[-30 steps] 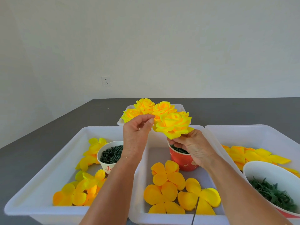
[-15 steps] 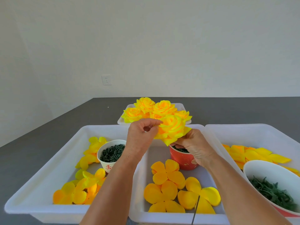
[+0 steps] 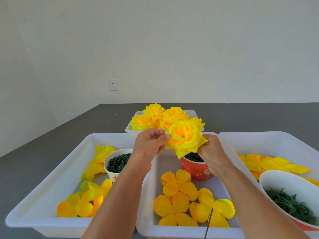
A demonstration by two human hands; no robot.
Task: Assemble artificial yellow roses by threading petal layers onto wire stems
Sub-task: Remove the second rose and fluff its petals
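I hold a yellow rose head [image 3: 185, 138] up over the middle tray, its open face tilted toward me. My left hand [image 3: 149, 145] pinches an outer petal at the rose's left edge. My right hand [image 3: 211, 156] grips the rose from below and behind on its right side. Flat orange-yellow petal layers [image 3: 179, 188] lie in the middle tray [image 3: 146, 219] below. A thin dark wire stem [image 3: 208, 225] pokes up at the tray's near edge.
Finished roses [image 3: 162, 118] fill a small white tray at the back. A red cup [image 3: 196, 169] of dark green parts stands under the rose. The left tray [image 3: 43, 192] holds yellow petals and a white cup [image 3: 118, 163]; the right tray [image 3: 269, 140] holds petals and a bowl [image 3: 291, 195] of green leaves.
The rose has tipped from facing away to facing me and dropped slightly. My left hand moved from above the petals to pinching the left edge.
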